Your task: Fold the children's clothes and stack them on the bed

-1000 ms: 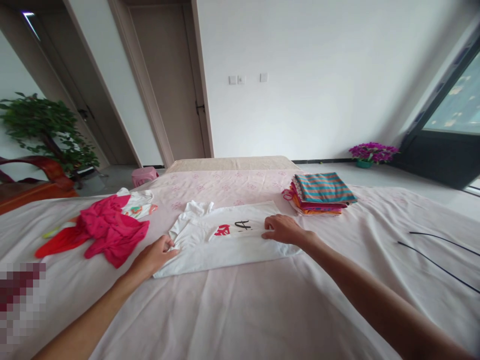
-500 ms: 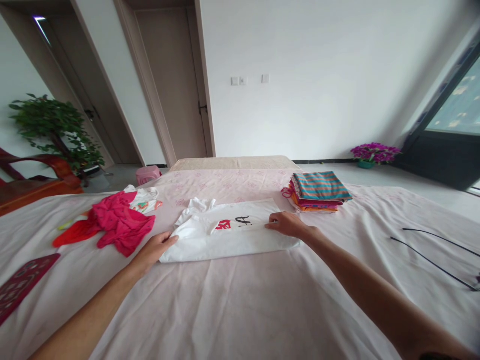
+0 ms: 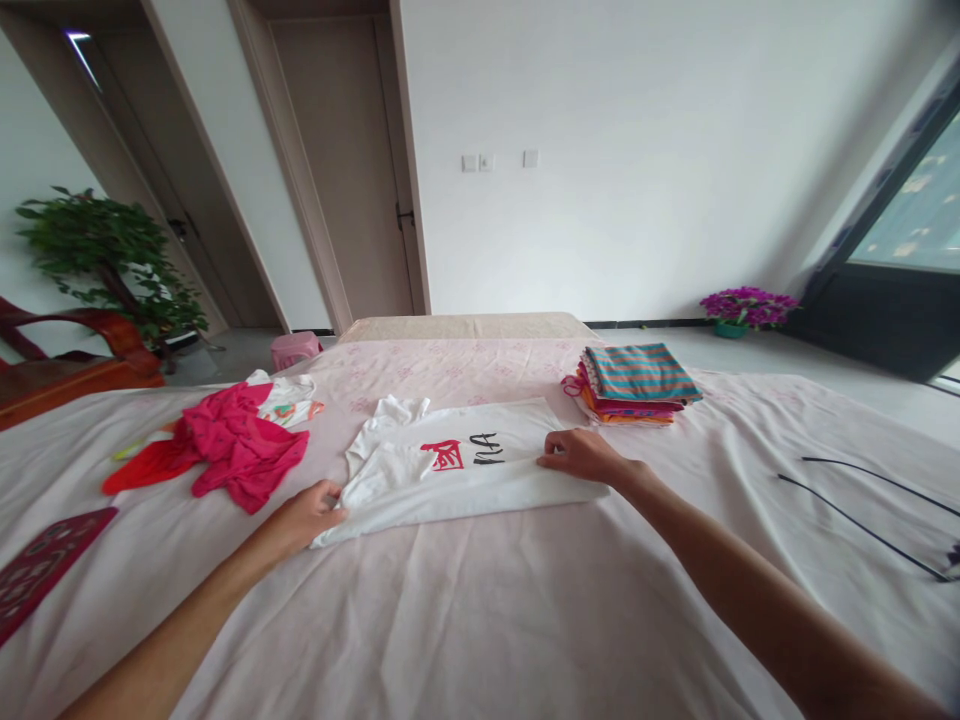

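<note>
A white T-shirt [image 3: 495, 490] with a red and black print lies sideways on the bed, its sleeves toward the left and its near side folded over. My left hand [image 3: 311, 515] pinches the shirt's near left corner between thumb and fingers. At the shirt's right part, my right hand [image 3: 577, 455] is closed on the fabric with bent fingers. Just beyond my right hand stands a stack of folded clothes [image 3: 637, 375], topped by a teal and brown striped piece. Left of the shirt lies a loose heap of pink, red and white clothes [image 3: 244, 445].
The bed sheet [image 3: 465, 620] is pale pink and wrinkled. A dark red patterned flat object [image 3: 52, 565] lies at the left edge; black thin rods [image 3: 862, 525] lie at the right. Beyond the bed are a pink stool [image 3: 295, 350], a wooden chair [image 3: 112, 350] and purple flowers [image 3: 750, 305].
The folded near part of the shirt has shifted toward me, baring more of the red and black print. My left hand has moved slightly left and nearer; my right hand has shifted slightly right.
</note>
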Available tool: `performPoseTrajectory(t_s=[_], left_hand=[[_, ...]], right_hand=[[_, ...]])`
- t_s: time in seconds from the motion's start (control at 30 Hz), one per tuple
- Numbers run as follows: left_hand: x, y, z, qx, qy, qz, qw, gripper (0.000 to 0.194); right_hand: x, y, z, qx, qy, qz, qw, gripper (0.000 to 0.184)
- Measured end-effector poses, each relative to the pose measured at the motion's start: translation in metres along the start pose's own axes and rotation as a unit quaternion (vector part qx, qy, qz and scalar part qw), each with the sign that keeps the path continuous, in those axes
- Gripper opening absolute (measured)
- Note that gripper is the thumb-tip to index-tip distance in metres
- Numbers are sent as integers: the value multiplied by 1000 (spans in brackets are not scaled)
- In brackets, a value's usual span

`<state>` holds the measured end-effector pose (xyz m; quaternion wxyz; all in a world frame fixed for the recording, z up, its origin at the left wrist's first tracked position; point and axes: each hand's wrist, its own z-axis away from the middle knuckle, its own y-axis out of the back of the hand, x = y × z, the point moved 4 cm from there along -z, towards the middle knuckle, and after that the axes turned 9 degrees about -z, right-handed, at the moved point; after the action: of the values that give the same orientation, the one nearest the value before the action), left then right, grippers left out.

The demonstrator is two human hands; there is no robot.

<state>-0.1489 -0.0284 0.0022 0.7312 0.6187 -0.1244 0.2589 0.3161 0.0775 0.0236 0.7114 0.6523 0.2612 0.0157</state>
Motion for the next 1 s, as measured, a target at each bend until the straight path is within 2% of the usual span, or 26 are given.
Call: performPoseTrajectory(t_s=[0.03,0.1,0.17,0.23,0.3,0.37,0.47,0.6,0.7,0.8,0.87,0.93,1.0], left_hand=[[3,3,1,30,-8,-73,997,40],[18,7,5,111,-58,-203,971,35],[40,5,11,162,-151,-233,947,32],[61,-6,14,144,-241,-199,939,32],[75,-20,12,96,-289,-159,939,33],[80,-34,7,58,-302,-146,940,38],[76,-50,0,38,-299,-183,936,49],[62,-58,-1,32,-274,-255,927,60],[58,-54,-5,26,-237,-253,937,58],[70,-47,-13,71,-223,-229,945,52],[85,-49,-17,102,-257,-214,937,52],[99,-58,-17,100,-295,-213,926,54],[104,-71,-15,84,-304,-232,920,59]], right_hand=[[0,0,-1,6,-2,5,1000,33],[-1,1,-3,33,5,14,999,31],[-8,5,-1,84,35,27,996,29],[-22,8,5,129,80,32,988,29],[-44,4,15,133,136,19,982,29],[-69,-5,28,98,205,-6,974,30],[-97,-22,46,45,283,-21,958,29],[-93,-35,56,19,293,-9,956,25],[-81,-32,59,-1,305,-22,952,28],[-84,-25,55,3,285,-35,958,25],[-98,-23,49,27,268,-49,962,26],[-115,-28,43,37,279,-61,958,37],[-125,-41,39,16,300,-53,952,54]])
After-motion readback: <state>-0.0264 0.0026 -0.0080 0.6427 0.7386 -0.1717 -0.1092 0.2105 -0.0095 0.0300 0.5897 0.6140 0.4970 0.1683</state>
